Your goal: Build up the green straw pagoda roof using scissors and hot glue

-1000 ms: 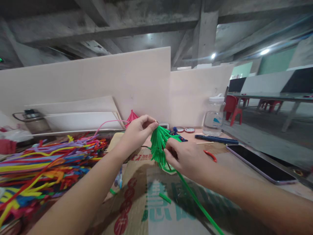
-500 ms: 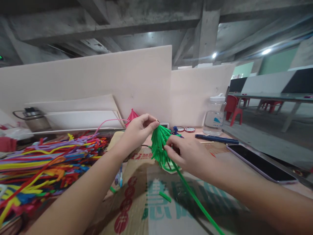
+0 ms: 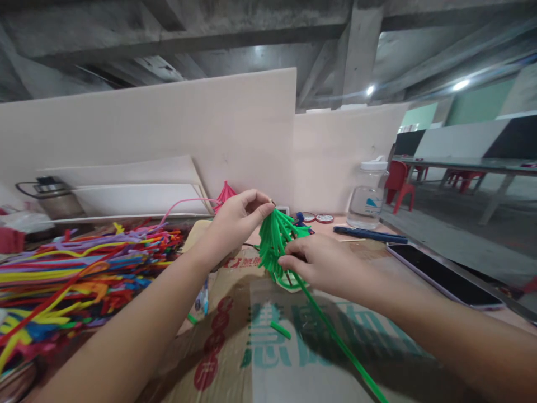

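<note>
A cone-shaped bundle of green pipe cleaners (image 3: 273, 238) hangs over the cardboard, narrow at the top and flaring below. My left hand (image 3: 247, 215) pinches its tip between thumb and fingers, where a small brownish end sticks out. My right hand (image 3: 308, 257) is closed at the lower right side of the bundle, thumb and forefinger pressed together. From there a long green pipe cleaner (image 3: 335, 336) runs down to the bottom edge of the view. A short cut green piece (image 3: 281, 329) lies on the cardboard below.
On the left lies a large pile of coloured pipe cleaners (image 3: 84, 274). A pink cone (image 3: 226, 192) stands behind my left hand. To the right are a clear water bottle (image 3: 366, 196), a dark blue pen-like object (image 3: 369, 234) and a phone (image 3: 444, 274). Printed cardboard (image 3: 235, 358) covers the table.
The view has shifted slightly. My right hand has moved a little to the left along the bundle's lower side; my left hand keeps its pinch at the tip.
</note>
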Demonstrator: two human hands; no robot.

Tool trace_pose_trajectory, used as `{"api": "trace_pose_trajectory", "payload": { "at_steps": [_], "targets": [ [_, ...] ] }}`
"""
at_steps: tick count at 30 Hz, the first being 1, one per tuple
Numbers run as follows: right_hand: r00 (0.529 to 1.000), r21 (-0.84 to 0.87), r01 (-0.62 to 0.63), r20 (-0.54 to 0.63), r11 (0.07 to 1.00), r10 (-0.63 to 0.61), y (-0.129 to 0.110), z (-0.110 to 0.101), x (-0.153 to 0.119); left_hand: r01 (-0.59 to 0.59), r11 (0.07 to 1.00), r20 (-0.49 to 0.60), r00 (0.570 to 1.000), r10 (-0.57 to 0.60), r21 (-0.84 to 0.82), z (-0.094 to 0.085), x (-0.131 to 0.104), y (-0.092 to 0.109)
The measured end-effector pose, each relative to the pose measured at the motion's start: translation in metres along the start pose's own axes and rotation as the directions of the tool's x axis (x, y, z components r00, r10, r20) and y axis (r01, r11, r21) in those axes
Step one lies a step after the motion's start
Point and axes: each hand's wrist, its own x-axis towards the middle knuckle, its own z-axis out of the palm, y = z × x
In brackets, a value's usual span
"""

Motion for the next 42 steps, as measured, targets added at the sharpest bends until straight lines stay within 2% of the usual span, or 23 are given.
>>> {"api": "trace_pose_trajectory", "payload": {
  "at_steps": [5,8,12,16,18,23,27,31,35,38,42],
  "targets": [
    [1.000,0.014,-0.010,0.016,1.000,0.010,0.001,0.001,0.002,-0.035,0.999,0.061,0.998,0.035,0.012,-0.002,0.001,0.000],
    [1.000,-0.070,-0.028,0.010,0.997,0.028,0.000,-0.006,0.000,-0.044,0.999,0.078,0.996,0.042,0.014,-0.002,0.001,0.000],
    [0.998,-0.235,0.001,-0.063,0.972,-0.017,0.001,-0.026,-0.005,-0.042,0.999,0.076,0.996,0.040,0.023,-0.001,0.000,0.002],
    [0.984,-0.180,-0.002,-0.175,0.984,-0.030,0.011,-0.038,-0.007,-0.030,0.999,0.089,0.996,0.027,0.028,0.000,-0.001,0.004],
    [0.978,-0.154,0.020,-0.203,0.988,-0.052,0.015,-0.036,-0.005,-0.028,0.999,0.090,0.996,0.026,0.026,0.000,-0.001,0.003],
    [0.941,-0.241,0.218,-0.203,0.946,-0.269,0.018,-0.020,0.000,-0.032,0.999,0.083,0.996,0.028,0.037,0.000,-0.001,0.002],
    [0.920,-0.274,0.253,-0.229,0.928,-0.319,0.019,-0.011,0.001,-0.033,0.998,0.085,0.996,0.028,0.055,0.000,-0.001,0.003],
    [0.876,-0.301,0.296,-0.293,0.907,-0.383,0.022,-0.004,0.003,-0.040,0.999,0.086,0.996,0.037,0.034,0.002,-0.001,0.001],
    [0.852,-0.355,0.328,-0.289,0.875,-0.437,0.022,-0.002,0.002,-0.030,0.999,0.092,0.995,0.028,0.019,0.004,-0.001,-0.003],
    [0.872,-0.259,0.327,-0.289,0.909,-0.396,0.020,-0.007,0.002,-0.018,0.999,0.097,0.995,0.015,0.030,0.006,-0.002,-0.002],
    [0.926,0.022,0.232,-0.312,0.972,-0.214,0.024,-0.019,0.004,0.034,0.996,0.186,0.981,-0.048,0.080,0.010,-0.003,0.009]
  ]
}}
